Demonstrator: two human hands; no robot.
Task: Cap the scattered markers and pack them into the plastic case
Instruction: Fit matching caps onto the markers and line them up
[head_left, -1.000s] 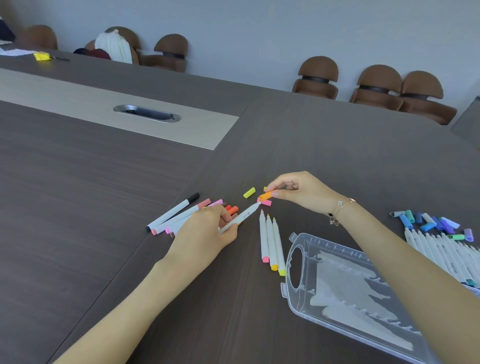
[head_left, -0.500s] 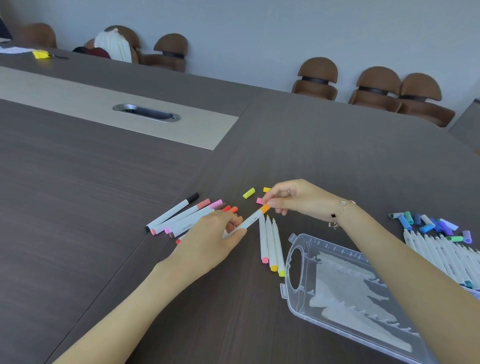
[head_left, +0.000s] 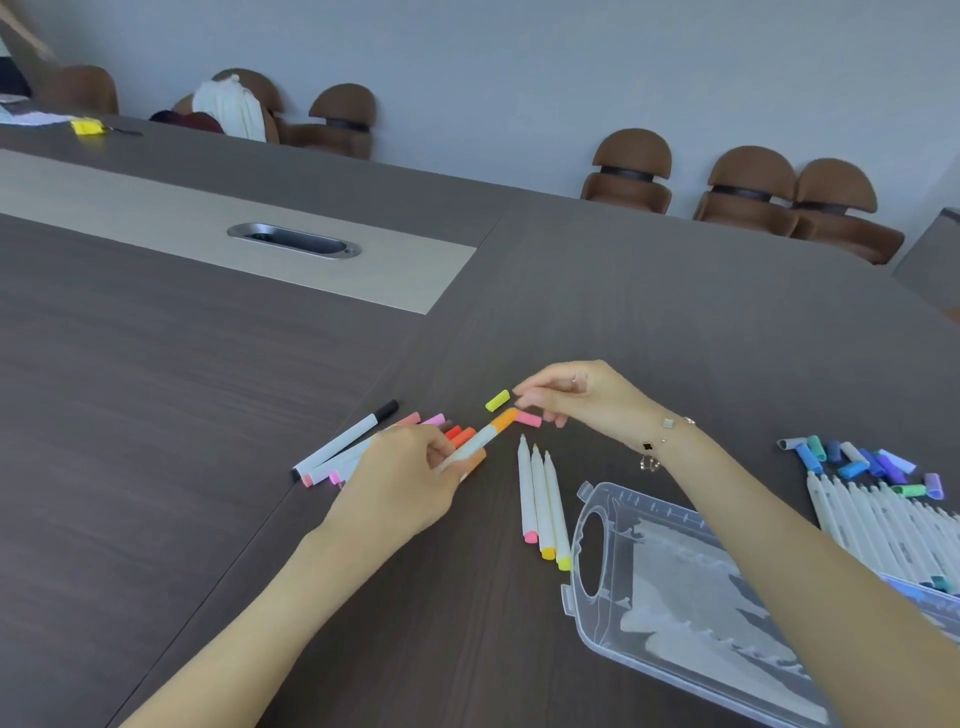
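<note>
Since the earlier frame, the orange cap has gone from the right hand onto the marker, which the left hand grips mid-barrel. Right fingers now curl at the pink cap, apparently pinching it. Markers are light, stiff and smooth; hold the barrel. Clear plastic case on the surface holds none yet.

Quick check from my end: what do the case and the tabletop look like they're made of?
The case looks like clear, slightly frosted plastic: the dark table shows through its walls, and it has moulded ridges and a cut-out handle. The tabletop looks like dark wood-grain laminate or veneer with a matt finish, with fine straight grain lines and only soft glare. Which of the two I cannot tell.
</note>
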